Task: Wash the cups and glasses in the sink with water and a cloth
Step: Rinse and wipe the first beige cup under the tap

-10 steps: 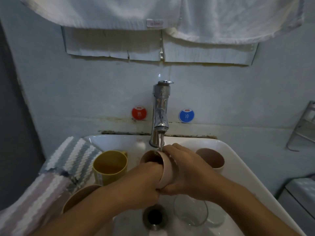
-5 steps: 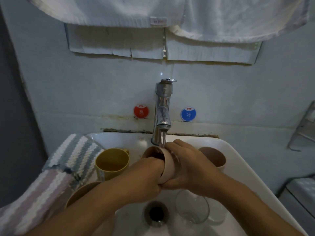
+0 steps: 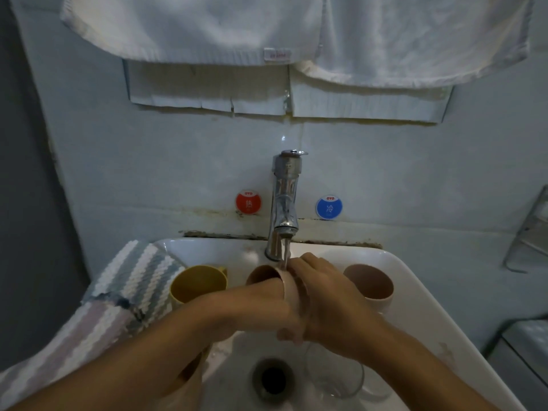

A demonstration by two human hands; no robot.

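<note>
Unchanged grip: both hands keep the pink cup (image 3: 284, 280) tipped under the tap stream, mouth facing left.
Left hand (image 3: 267, 310) reaches inside it; right hand (image 3: 326, 301) wraps its wall. Wall stickers read "OYO".

You can read "OYO" on the red round sticker (image 3: 248, 202) at the tap's (image 3: 285, 203) nine o'clock, above a white character, and "OYO" on the blue round sticker (image 3: 329, 207) at its three o'clock. The towel's (image 3: 192, 25) small tag (image 3: 277, 55) carries red lettering, too blurred to read.
</note>
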